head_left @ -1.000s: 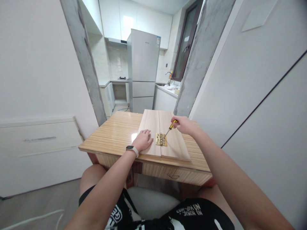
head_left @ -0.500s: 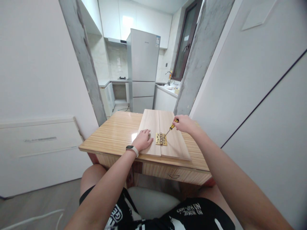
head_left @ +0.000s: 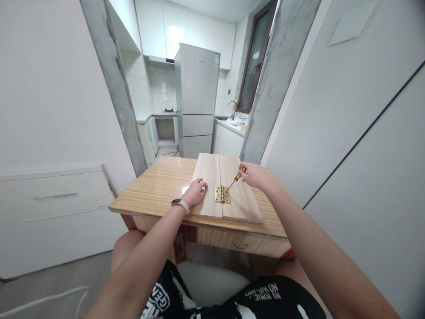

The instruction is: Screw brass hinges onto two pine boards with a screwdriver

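We see a brass hinge (head_left: pixel 222 194) lying across the seam of two pale wooden boards (head_left: pixel 212 184) set side by side on the striped counter (head_left: pixel 159 188). Just left of the hinge, the left hand (head_left: pixel 196 191) rests on the left board, fingers loosely curled and holding nothing. Right of the hinge, the right hand (head_left: pixel 254 175) has its fingers closed around a yellow-handled screwdriver (head_left: pixel 235 179), whose tip slants down onto the hinge's right leaf. Beneath the counter's front edge, a drawer (head_left: pixel 241 243) sits closed.
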Action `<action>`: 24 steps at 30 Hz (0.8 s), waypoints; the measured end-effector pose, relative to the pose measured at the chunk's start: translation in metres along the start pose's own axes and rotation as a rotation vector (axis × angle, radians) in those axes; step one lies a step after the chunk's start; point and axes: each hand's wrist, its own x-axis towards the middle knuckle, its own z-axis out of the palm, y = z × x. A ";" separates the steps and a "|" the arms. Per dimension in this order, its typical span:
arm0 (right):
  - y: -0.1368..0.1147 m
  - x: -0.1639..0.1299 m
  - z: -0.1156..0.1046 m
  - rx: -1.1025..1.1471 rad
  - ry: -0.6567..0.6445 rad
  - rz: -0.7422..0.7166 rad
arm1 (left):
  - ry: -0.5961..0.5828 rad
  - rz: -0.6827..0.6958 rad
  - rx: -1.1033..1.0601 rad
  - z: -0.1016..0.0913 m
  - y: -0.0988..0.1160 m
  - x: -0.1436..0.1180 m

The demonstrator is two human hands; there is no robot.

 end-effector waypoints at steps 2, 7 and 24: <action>0.001 -0.003 0.001 0.054 0.004 -0.002 | 0.000 0.007 0.006 -0.002 -0.002 0.003; 0.003 -0.006 -0.002 0.203 0.089 0.015 | -0.038 0.059 0.056 -0.013 0.000 0.011; 0.014 -0.045 0.008 0.589 0.299 0.117 | -0.008 0.034 -0.393 0.003 0.045 0.005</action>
